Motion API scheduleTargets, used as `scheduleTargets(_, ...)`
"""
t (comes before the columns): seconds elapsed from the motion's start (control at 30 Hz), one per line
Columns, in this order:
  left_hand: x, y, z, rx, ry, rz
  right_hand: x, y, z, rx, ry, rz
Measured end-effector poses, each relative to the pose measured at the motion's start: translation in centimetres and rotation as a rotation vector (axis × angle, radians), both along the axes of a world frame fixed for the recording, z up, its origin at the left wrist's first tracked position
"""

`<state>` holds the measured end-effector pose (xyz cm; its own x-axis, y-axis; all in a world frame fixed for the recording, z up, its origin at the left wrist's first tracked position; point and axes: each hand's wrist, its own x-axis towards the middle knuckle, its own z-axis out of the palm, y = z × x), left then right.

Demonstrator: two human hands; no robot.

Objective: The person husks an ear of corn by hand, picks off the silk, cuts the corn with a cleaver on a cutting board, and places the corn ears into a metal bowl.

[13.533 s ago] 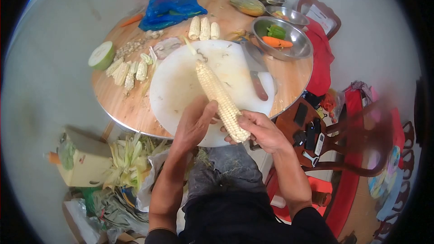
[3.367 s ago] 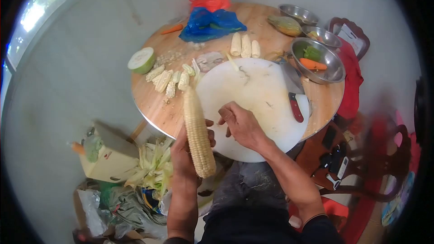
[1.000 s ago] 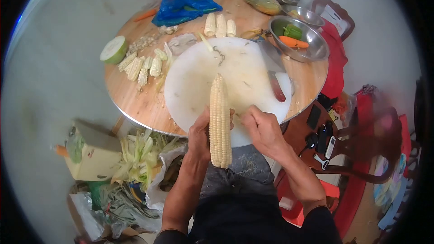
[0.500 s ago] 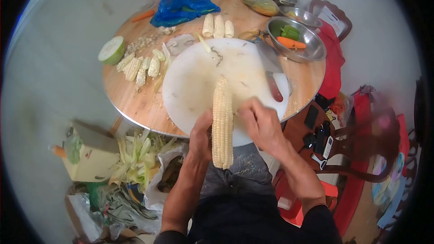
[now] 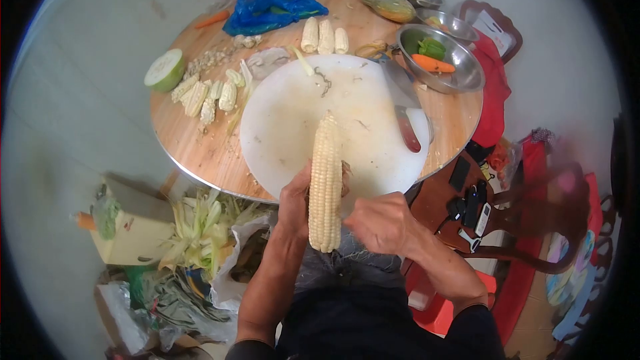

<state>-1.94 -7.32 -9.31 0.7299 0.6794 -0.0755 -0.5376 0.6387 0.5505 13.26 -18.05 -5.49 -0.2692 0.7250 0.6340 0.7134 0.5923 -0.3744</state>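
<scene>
A husked ear of corn (image 5: 325,187) stands nearly upright in front of me, its tip over the white round cutting board (image 5: 273,133). My left hand (image 5: 295,201) is wrapped around it from behind and the left side; some fingertips show at its right edge. Close to the lower right side of the cob, my right hand (image 5: 383,223) is closed with its fingers pressed together. Whatever those fingers hold, if anything, is hidden. On the board's right side lies a cleaver (image 5: 400,90) with a red-brown handle. Strands of corn silk lie on my lap.
Cut corn pieces (image 5: 195,98) and three shorter cobs (image 5: 325,37) lie on the round wooden table (image 5: 180,130). Steel bowls stand at the back right, one holding a carrot (image 5: 433,64) and green pepper. Husks (image 5: 200,223) are heaped below left; a wooden chair (image 5: 533,217) stands right.
My right hand has moved down and toward me, from beside the cob's middle to near its lower end. The corn stays in my left hand, shifted slightly.
</scene>
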Motion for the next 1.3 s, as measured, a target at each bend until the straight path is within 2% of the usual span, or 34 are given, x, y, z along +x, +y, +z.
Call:
scheduleTargets(0.07,0.1,-0.1,0.1,0.003,-0.043,-0.010,0.4,0.1,-0.3,-0.056,0.086,-0.188)
scheduleTargets(0.13,0.6,-0.6,1.1,-0.046,0.096,0.083,0.6,0.6,0.0,-0.108,0.179,-0.276)
scheduleTargets(0.2,0.8,-0.7,1.3,-0.037,0.097,0.069,0.7,1.2,0.8,-0.159,0.270,-0.356)
scheduleTargets(0.27,0.9,-1.0,1.1,-0.032,0.098,0.055,0.8,1.6,1.7,-0.399,0.294,-0.513)
scheduleTargets(0.4,1.2,-0.9,0.1,-0.044,0.028,0.046,1.4,2.7,0.2,-0.407,0.280,-0.403)
scheduleTargets(0.47,1.1,-1.1,0.4,-0.028,0.037,0.030,1.5,2.8,-1.2,-0.198,0.200,-0.197)
scheduleTargets(0.5,1.1,-1.2,1.0,-0.026,0.076,0.046,1.5,2.3,-1.3,-0.197,0.200,-0.194)
scheduleTargets(0.57,0.9,-1.1,1.6,-0.026,0.116,0.067,0.8,0.6,-1.7,-0.071,-0.090,-0.012)
scheduleTargets(0.67,0.4,-0.5,1.6,-0.117,0.022,0.029,-0.8,-1.7,-1.4,-0.119,-0.011,0.107)
scheduleTargets(0.7,0.2,-0.2,1.0,-0.074,0.002,0.006,-0.9,-1.1,-1.3,-0.006,-0.045,0.053)
scheduleTargets(0.73,0.1,-0.1,0.4,-0.031,-0.017,-0.021,-0.7,-0.9,-1.3,-0.011,-0.043,0.049)
scheduleTargets(0.8,0.8,-0.2,-0.4,-0.084,-0.036,-0.013,-0.4,-0.5,-1.1,-0.177,0.151,-0.244)
scheduleTargets(0.83,1.0,-0.2,-0.4,-0.136,-0.057,0.002,-0.3,-0.3,-0.5,-0.247,0.163,-0.303)
scheduleTargets(0.93,0.6,-1.1,0.7,0.014,0.014,-0.008,-1.0,0.0,0.8,-0.299,0.023,-0.411)
scheduleTargets(1.07,0.7,-0.8,0.1,-0.067,-0.025,-0.019,-0.8,0.5,0.9,-0.147,-0.116,-0.475)
scheduleTargets(1.13,0.8,-0.8,0.4,0.101,-0.032,-0.025,-0.7,0.5,1.4,-0.120,-0.178,-0.480)
scheduleTargets(1.27,1.1,-1.4,0.7,0.101,-0.022,0.014,-0.3,1.1,1.9,-0.135,-0.254,-0.477)
scheduleTargets(1.3,1.2,-1.4,0.6,0.061,-0.055,0.017,0.0,1.5,1.4,-0.054,-0.256,-0.457)
